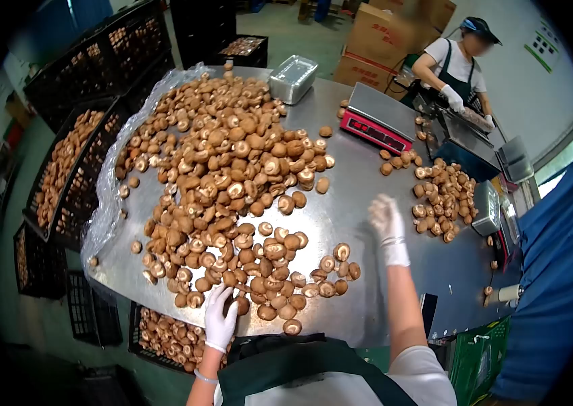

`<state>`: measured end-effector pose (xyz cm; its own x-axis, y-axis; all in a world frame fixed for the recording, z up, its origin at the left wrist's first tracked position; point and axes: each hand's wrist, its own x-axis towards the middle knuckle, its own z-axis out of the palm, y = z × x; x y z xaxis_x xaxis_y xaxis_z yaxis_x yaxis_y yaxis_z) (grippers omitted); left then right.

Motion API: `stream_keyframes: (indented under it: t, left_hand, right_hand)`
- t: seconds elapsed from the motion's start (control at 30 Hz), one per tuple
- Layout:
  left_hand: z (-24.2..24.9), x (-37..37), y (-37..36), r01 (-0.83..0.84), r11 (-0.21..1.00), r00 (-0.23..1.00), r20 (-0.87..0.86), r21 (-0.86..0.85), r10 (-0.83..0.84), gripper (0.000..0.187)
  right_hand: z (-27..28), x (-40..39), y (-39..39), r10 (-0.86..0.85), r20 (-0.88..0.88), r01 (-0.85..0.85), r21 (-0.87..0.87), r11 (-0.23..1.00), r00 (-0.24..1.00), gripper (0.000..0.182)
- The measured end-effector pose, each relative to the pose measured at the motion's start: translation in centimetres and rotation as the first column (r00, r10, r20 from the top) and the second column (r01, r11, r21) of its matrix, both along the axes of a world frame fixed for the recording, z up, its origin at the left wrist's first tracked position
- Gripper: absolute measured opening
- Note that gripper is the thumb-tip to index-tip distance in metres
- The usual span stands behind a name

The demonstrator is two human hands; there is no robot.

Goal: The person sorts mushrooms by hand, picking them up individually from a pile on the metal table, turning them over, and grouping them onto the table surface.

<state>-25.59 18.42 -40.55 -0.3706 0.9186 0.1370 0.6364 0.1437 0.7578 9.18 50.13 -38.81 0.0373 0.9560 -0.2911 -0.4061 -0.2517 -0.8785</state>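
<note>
A broad heap of brown shiitake mushrooms (232, 155) covers much of the metal table (327, 223). My left hand (220, 319), in a white glove, is at the heap's near edge, thumb and fingers apart. Beside its thumb lies a brown mushroom (242, 305). My right hand (388, 220), gloved too, reaches over the bare metal between the heap and a smaller mushroom pile (445, 196). Its fingers stretch forward, slightly blurred, with nothing seen in them. A few loose mushrooms (327, 289) lie nearer the table's front.
A red scale (377, 120) and a stack of clear trays (293, 78) stand at the back. Crates of mushrooms (73, 169) line the left; another crate (164, 338) sits below the front edge. A co-worker (459, 68) handles a package at a machine. More trays (486, 208) are at right.
</note>
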Motion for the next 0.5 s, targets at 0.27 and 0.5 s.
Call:
stream_keyframes:
  t: [0.27,0.5]
  left_hand:
    - [0.2,3.0,10.7,0.24,0.966,0.97,-0.052,0.097,-0.236,0.046]
    - [-2.3,2.9,12.8,0.126,0.986,0.913,0.377,0.108,-0.158,0.034]
  right_hand:
    - [-4.3,-14.4,-9.4,-0.049,0.962,-0.828,0.255,0.499,0.267,0.047]
    - [-4.0,-10.8,-10.2,-0.047,0.975,-0.783,0.201,0.589,0.216,0.044]
